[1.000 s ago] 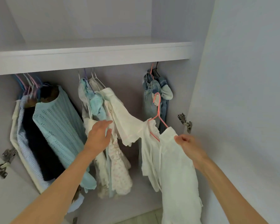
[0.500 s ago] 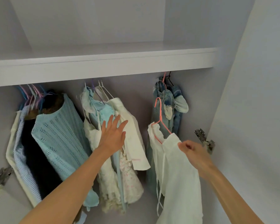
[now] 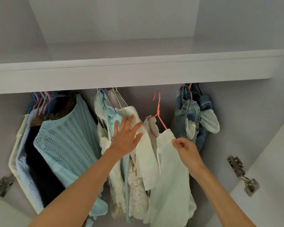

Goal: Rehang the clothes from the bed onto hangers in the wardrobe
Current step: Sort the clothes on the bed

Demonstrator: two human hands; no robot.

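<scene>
A white garment (image 3: 169, 169) hangs on a pink hanger (image 3: 158, 110), whose hook is raised just under the shelf, in the gap between two groups of clothes. My right hand (image 3: 186, 150) pinches the garment's shoulder by the hanger's right arm. My left hand (image 3: 125, 136) is spread flat, fingers straight, pressing against the pale hanging clothes (image 3: 120, 145) in the middle of the wardrobe. The rail itself is hidden behind the shelf's front edge.
A light blue knit sweater (image 3: 67, 141), a dark garment and a striped shirt hang at the left. Denim pieces (image 3: 193, 115) hang at the right. A white shelf (image 3: 138, 74) runs above. Door hinges (image 3: 243, 176) sit on the right wall and lower left.
The pink hanger with the white garment has risen toward the rail and moved left. My left hand went from gripping the middle clothes to a flat, spread push. The view has tilted upward.
</scene>
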